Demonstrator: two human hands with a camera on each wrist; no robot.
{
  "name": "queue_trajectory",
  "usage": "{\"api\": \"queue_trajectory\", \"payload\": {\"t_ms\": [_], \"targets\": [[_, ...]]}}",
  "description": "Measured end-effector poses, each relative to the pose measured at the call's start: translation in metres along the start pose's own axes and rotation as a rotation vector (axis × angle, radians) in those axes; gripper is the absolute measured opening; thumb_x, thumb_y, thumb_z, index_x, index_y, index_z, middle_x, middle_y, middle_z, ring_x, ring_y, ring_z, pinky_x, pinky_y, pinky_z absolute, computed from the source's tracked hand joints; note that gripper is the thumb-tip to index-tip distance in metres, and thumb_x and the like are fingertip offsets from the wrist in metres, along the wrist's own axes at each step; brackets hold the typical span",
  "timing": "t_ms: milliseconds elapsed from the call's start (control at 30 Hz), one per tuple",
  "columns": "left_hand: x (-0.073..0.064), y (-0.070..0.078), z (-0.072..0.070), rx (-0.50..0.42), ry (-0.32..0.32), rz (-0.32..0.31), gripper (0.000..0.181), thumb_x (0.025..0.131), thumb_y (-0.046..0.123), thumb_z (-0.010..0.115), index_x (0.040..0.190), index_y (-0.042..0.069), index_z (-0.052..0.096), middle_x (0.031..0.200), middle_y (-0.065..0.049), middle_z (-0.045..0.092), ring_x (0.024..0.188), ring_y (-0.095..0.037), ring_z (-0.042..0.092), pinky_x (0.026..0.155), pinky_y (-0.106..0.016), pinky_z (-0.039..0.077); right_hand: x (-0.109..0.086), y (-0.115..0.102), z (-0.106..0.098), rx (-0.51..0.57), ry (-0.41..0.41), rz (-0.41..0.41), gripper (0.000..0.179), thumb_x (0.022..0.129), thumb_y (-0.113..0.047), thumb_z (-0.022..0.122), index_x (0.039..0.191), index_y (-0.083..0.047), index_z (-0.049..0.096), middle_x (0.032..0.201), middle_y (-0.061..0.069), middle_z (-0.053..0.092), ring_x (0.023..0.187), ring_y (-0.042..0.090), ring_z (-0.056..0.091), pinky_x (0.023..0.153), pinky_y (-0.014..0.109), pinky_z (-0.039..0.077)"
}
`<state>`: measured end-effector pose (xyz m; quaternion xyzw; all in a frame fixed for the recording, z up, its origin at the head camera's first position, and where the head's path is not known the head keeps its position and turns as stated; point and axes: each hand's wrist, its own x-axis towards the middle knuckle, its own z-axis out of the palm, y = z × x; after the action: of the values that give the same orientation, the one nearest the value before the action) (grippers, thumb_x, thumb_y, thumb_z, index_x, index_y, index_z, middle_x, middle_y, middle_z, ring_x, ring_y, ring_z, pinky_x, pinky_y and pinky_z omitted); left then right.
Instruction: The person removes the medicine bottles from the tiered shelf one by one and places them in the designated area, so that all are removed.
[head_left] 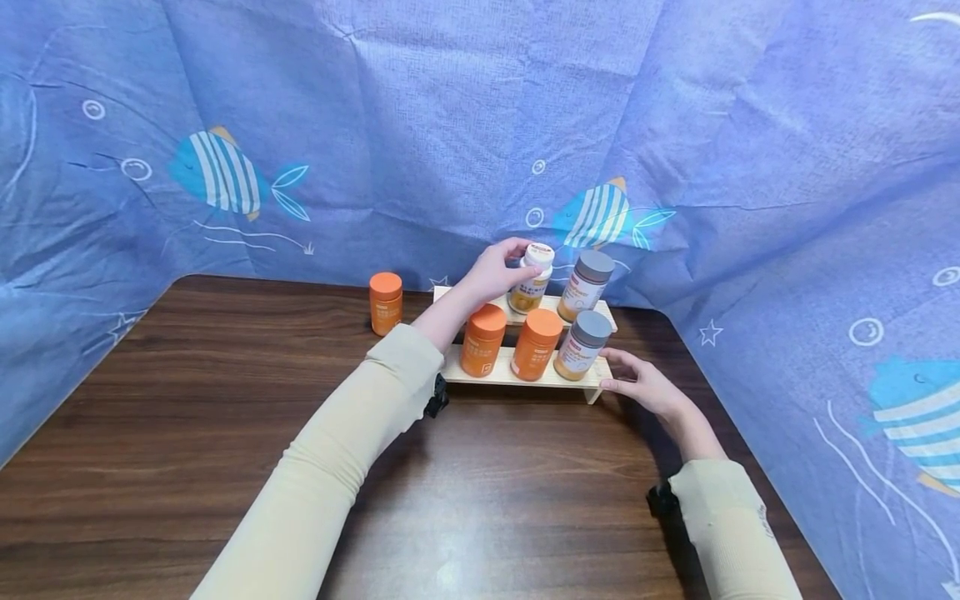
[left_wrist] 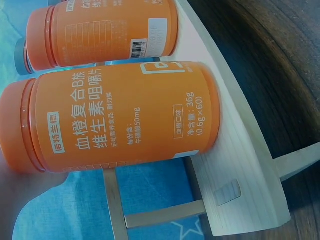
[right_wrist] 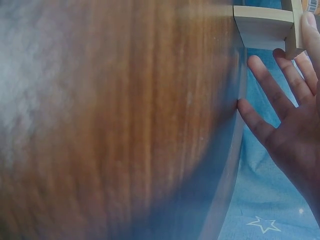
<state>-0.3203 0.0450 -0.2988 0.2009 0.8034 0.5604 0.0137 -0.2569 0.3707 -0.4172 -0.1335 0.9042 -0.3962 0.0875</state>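
My left hand (head_left: pixel 497 271) reaches over the front row and grips a white pill bottle (head_left: pixel 529 283) on the upper tier of a two-tier wooden rack (head_left: pixel 517 379). Beside that bottle stands a grey-capped jar (head_left: pixel 583 287). On the lower tier are two orange jars, the left orange jar (head_left: pixel 482 342) and the middle orange jar (head_left: pixel 536 345), and another grey-capped jar (head_left: pixel 581 348). My right hand (head_left: pixel 643 385) is at the rack's right end. In the right wrist view its fingers (right_wrist: pixel 272 92) are spread, with the thumb touching the wooden edge.
Left of the rack, a single orange jar (head_left: pixel 386 304) stands on the dark wooden table (head_left: pixel 225 433). A blue fish-patterned cloth (head_left: pixel 420 125) hangs behind the table and along its right side.
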Motion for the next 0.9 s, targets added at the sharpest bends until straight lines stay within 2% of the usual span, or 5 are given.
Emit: {"api": "queue_trajectory", "payload": {"t_ms": [400,667,900], "targets": [[-0.005,0.003,-0.007,0.002,0.056,0.013,0.052,0.088,0.034,0.066,0.135,0.019,0.049,0.133,-0.003,0.053,0.125,-0.019,0.047,0.104,-0.042,0.037,-0.002,-0.001,0.002,-0.015,0.002,0.001,0.064,0.087,-0.030,0.068,0.141,-0.008,0.041,0.138,0.019,0.047,0.116,0.034,0.051,0.093,0.044,0.042],[-0.010,0.005,-0.015,-0.029,0.137,0.053,0.051,0.086,0.034,0.069,0.132,0.020,0.052,0.119,0.000,0.059,0.113,-0.014,0.051,0.097,-0.041,0.041,-0.003,-0.005,0.001,-0.027,0.010,-0.001,0.063,0.088,-0.030,0.067,0.141,-0.007,0.040,0.138,0.019,0.047,0.114,0.032,0.053,0.091,0.038,0.044],[-0.018,0.009,-0.023,-0.067,0.198,0.089,0.049,0.085,0.033,0.070,0.129,0.018,0.053,0.117,0.001,0.060,0.105,-0.013,0.053,0.090,-0.035,0.045,-0.003,-0.005,0.000,-0.016,0.002,-0.017,0.063,0.089,-0.027,0.067,0.142,-0.006,0.039,0.139,0.021,0.046,0.114,0.035,0.052,0.091,0.039,0.043]]}}
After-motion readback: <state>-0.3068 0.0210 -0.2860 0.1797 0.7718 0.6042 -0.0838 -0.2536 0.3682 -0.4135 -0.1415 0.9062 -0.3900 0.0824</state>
